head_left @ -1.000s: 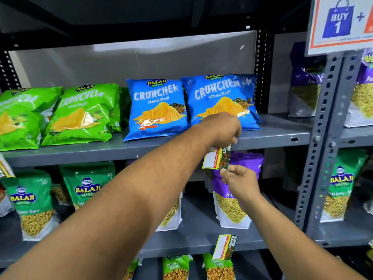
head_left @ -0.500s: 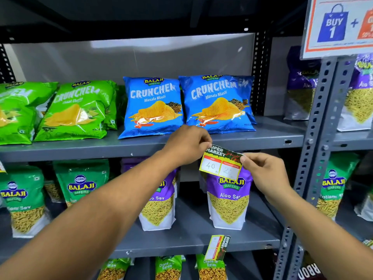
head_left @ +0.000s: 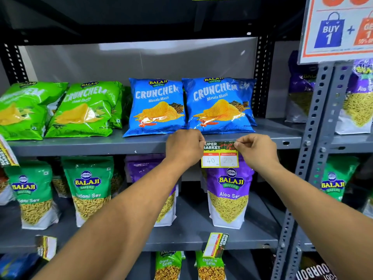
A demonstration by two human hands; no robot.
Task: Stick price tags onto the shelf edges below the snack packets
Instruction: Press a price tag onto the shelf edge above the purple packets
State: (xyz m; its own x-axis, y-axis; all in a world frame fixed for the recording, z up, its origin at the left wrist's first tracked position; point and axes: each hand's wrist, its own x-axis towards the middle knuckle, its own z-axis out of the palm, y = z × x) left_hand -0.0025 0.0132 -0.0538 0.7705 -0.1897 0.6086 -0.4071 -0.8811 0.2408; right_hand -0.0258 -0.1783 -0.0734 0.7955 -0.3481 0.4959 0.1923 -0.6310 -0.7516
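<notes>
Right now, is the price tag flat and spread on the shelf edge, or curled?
Spread flat: the price tag faces forward, both hands pinching its top corners against the shelf edge. Stuck or only held: cannot tell.

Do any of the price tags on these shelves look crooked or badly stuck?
Yes. The tag on the lower shelf edge hangs tilted, turned almost sideways, unlike the tag in the hands, which sits level. Another tag at the far left edge also slants.

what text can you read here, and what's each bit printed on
"SUPER MARKET", "40": price tag held at the shelf edge; its second price is too faint.
"BALAJI WAFERS", "CRUNCHEM", "Masala Masti": blue packets.
"BALAJI", "CRUNCHEM": green packets; flavour line blurred.
"BALAJI WAFERS", "Aloo Sev": purple pouch.
"BALAJI WAFERS", "Ratlami Sev" (first letters unclear): green pouch.
"BUY 1": hanging sign; rest cut off.
</notes>
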